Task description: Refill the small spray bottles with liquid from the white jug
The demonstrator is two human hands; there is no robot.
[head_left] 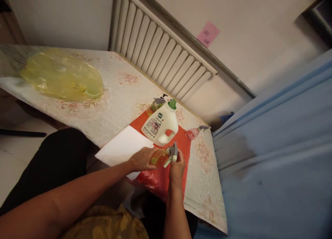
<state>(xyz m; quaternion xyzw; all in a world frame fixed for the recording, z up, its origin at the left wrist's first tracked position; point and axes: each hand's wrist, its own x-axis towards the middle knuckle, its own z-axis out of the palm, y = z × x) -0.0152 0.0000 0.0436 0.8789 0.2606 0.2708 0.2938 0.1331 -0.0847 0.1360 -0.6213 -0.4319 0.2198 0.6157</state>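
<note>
A clear spray bottle [158, 157] with a grey and pale green trigger head is held tilted over the near edge of the table. My left hand [144, 159] is closed around its body. Around the spray head, my right hand [177, 167] has its fingers closed; some of them are hidden behind it. Just beyond stands a white detergent jug [162, 123] with a label, a handle and a green spout at its uncapped mouth. It rests on a red sheet [184, 142]. White paper [124, 145] lies to the left, partly under my left hand.
Behind the jug is another spray bottle [153, 107]. A pink spray bottle [192, 133] lies tilted at the right. On the left of the floral tablecloth [111, 93] sits a yellow plastic bag [64, 76]. A radiator [160, 48] borders the back, a blue curtain [269, 145] the right.
</note>
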